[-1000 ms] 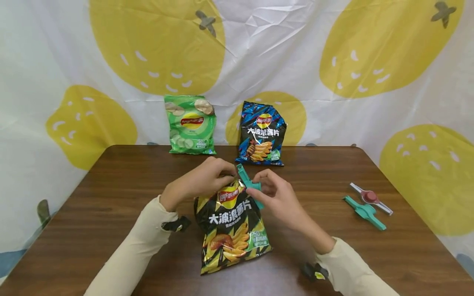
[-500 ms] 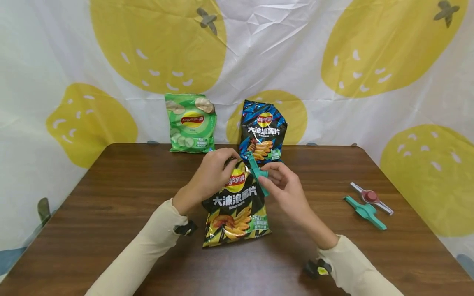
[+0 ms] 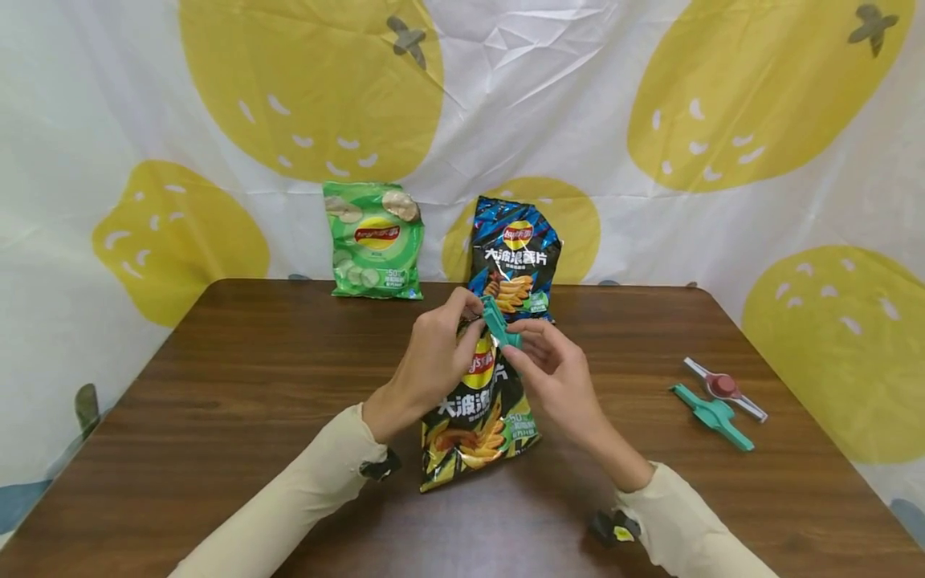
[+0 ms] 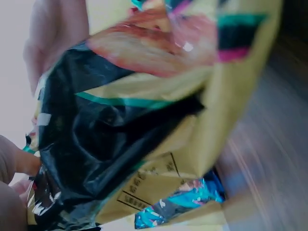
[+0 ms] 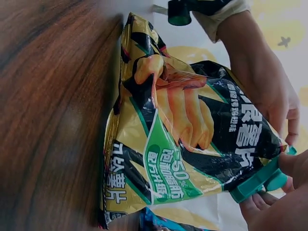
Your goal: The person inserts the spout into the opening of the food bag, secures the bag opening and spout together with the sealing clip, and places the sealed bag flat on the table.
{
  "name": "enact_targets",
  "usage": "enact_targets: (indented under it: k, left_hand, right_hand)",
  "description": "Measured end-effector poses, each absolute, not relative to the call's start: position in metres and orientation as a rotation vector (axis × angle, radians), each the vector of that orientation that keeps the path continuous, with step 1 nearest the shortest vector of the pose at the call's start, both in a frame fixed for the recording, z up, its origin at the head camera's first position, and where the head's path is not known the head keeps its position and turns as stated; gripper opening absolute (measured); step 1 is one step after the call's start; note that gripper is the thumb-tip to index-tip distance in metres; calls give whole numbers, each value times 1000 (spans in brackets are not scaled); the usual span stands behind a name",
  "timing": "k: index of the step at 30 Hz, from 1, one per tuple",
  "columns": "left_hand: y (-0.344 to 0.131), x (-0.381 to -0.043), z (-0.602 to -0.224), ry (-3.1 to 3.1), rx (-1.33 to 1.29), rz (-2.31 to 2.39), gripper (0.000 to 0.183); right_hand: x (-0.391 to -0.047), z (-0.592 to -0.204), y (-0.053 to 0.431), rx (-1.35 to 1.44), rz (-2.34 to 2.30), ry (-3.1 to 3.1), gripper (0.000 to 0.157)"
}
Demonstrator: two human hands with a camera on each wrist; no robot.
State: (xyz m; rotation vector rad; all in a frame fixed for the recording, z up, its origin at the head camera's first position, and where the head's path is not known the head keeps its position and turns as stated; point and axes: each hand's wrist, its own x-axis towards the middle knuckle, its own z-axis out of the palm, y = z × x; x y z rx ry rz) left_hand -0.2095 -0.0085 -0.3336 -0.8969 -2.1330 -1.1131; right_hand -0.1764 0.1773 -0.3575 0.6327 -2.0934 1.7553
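A black and gold bag of potato chips (image 3: 477,433) stands near the table's middle, its upper part held between both hands. My left hand (image 3: 429,353) pinches the bag's top edge, its fingertips close to the end of a green bag clip (image 3: 499,323). My right hand (image 3: 556,373) grips that clip at the bag's upper right corner. In the right wrist view the clip (image 5: 262,180) lies across the corner of the bag (image 5: 187,134). Blurred bag film (image 4: 120,125) fills most of the left wrist view.
A green chip bag (image 3: 376,245) and a blue and black chip bag (image 3: 515,261) stand upright at the back of the table. To the right lie another green clip (image 3: 714,416) and a white and red clip (image 3: 725,385). A lemon-patterned cloth (image 3: 462,96) hangs behind.
The bag has been raised and shifted away and to the right. The clip has tilted and moved up with my right hand, while my left hand has come closer to its end.
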Motion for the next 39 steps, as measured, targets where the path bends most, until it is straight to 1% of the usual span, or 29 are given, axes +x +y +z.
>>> enact_targets:
  k: [4, 8, 10, 17, 24, 27, 32, 39]
  left_hand:
    - [-12, -209, -327, -2215, -973, -1213, 16]
    - [-16, -207, -320, -2373, -1049, -1134, 41]
    - [-18, -207, -318, -2430, -1069, -1045, 50]
    - [-25, -216, -320, -2423, -1138, -1024, 41]
    - [-27, -223, -324, -2390, -1120, -1076, 53]
    - [-27, -223, -326, -2370, -1120, -1099, 55]
    - [-25, -223, -327, -2359, -1149, -1107, 59]
    - [-27, -225, -326, -2427, -1127, -1044, 58]
  right_hand:
    - [-174, -358, 176, 570, 1721, -2080, 24]
    - [-175, -357, 177, 525, 1678, -2076, 25]
    - [-176, -357, 178, 524, 1678, -2084, 25]
    - [-180, -360, 182, 607, 1789, -2118, 26]
    - [-183, -358, 186, 631, 1813, -2158, 29]
    - [-184, -358, 187, 643, 1795, -2162, 26]
    - [-180, -358, 183, 630, 1619, -2199, 24]
    - [-180, -359, 181, 548, 1546, -2213, 22]
